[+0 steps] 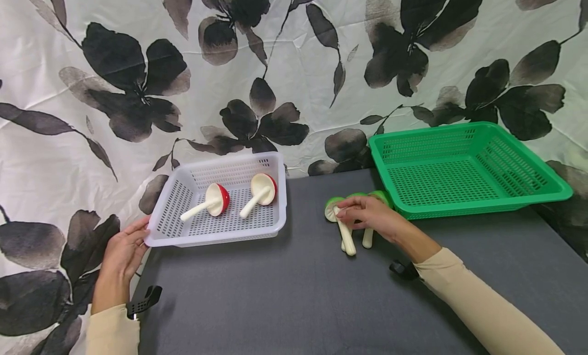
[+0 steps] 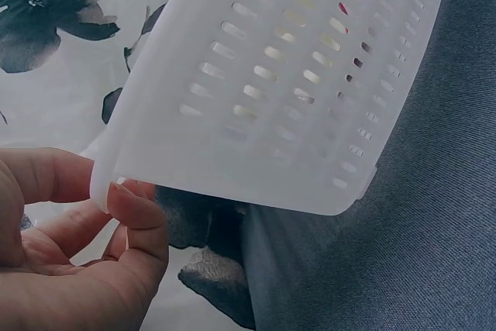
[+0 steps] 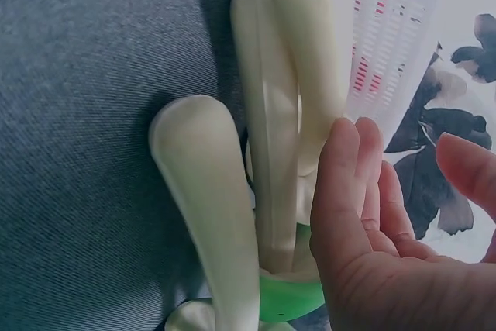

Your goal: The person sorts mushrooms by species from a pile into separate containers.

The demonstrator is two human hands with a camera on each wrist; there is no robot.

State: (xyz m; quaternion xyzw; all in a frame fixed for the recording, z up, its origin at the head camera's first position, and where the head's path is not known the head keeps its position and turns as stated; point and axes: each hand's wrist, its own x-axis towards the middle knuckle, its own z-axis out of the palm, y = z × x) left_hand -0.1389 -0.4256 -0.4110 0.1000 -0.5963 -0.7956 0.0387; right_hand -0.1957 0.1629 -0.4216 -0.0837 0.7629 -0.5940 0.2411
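Note:
My left hand (image 1: 123, 253) pinches the rim at the near left corner of a white plastic basket (image 1: 220, 239); the left wrist view shows thumb and fingers about that rim (image 2: 101, 184). Inside lie two toy mushrooms with red caps, one on the left (image 1: 216, 199) and one on the right (image 1: 263, 189). My right hand (image 1: 374, 217) is over several green-capped toy mushrooms (image 1: 346, 237) bunched on the table. In the right wrist view its fingertips lie against or just beside a pale stem (image 3: 314, 60), thumb spread apart. The hand partly hides the green caps.
A green plastic basket (image 1: 482, 210) stands at the back right, just behind the green-capped mushrooms. The grey table (image 1: 275, 299) runs under both baskets. A floral cloth (image 1: 298, 79) hangs behind the table and down its left side.

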